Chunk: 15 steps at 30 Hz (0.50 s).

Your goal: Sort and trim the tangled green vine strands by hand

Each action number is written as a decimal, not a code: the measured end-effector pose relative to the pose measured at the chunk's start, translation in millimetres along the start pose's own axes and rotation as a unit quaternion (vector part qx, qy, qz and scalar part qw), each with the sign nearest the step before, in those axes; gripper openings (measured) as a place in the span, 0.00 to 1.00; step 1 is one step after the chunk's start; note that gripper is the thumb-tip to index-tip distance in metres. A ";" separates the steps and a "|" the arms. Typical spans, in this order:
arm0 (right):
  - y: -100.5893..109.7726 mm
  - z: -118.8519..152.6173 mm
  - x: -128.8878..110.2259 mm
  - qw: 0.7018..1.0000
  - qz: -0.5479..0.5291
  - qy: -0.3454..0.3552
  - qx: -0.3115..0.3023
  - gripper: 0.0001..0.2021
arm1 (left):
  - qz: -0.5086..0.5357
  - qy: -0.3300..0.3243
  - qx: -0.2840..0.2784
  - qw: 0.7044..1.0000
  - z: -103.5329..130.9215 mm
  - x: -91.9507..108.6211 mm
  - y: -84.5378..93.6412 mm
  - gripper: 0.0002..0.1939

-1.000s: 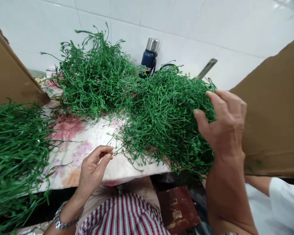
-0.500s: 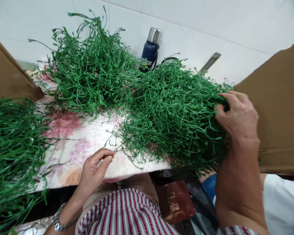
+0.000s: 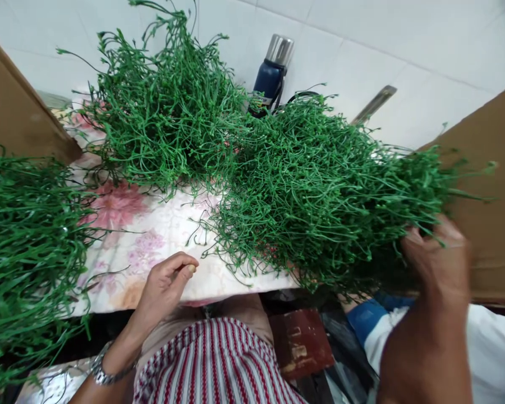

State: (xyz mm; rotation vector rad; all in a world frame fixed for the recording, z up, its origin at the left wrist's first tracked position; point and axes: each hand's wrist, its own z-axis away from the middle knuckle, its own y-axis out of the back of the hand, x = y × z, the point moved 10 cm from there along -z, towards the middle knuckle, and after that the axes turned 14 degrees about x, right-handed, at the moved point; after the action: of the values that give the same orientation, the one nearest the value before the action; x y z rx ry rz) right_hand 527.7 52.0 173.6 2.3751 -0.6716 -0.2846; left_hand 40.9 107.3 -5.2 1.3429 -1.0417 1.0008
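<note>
A big tangled heap of thin green plastic stems (image 3: 303,191) lies over the flowered tablecloth (image 3: 138,247). My right hand (image 3: 437,258), blurred, grips the heap's right end, where the stems bunch together and stick out to the right. My left hand (image 3: 168,283) rests at the table's near edge, fingers curled, thumb against forefinger; whether a strand is pinched there I cannot tell. A second green heap (image 3: 164,112) sits behind, and a third mass of straighter green stems (image 3: 25,241) fills the left side.
A dark blue flask with a steel cap (image 3: 271,76) stands at the back against the white tiled wall. Brown cardboard (image 3: 488,185) rises on the right, another piece (image 3: 17,118) on the left. A person's white sleeve (image 3: 488,353) shows at lower right.
My right hand has slid down and to the right along the heap, drawing its stems out sideways into a bunch. My left hand has hardly moved.
</note>
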 end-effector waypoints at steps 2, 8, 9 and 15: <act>12.3 -5.2 -6.7 1.000 -0.016 0.011 0.022 0.19 | -0.004 -0.007 -0.006 1.000 -0.6 4.6 -1.8 0.11; 54.7 -18.2 -33.8 0.994 -0.074 0.002 0.082 0.27 | -0.007 -0.013 -0.009 1.000 -0.5 8.4 -1.9 0.10; 63.7 -18.3 -40.0 0.990 -0.093 0.005 0.104 0.27 | -0.006 -0.009 -0.011 1.000 0.1 6.6 -2.3 0.10; 52.4 -16.3 -102.0 0.976 -0.160 0.134 0.056 0.28 | -0.002 0.008 -0.033 0.999 5.2 -0.2 -9.8 0.11</act>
State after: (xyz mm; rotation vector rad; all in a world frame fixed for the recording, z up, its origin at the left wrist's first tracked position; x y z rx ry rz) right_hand 426.7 80.3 222.7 2.5641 -0.1827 -0.0600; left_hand 50.3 102.2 -8.0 1.2819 -1.0504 0.9649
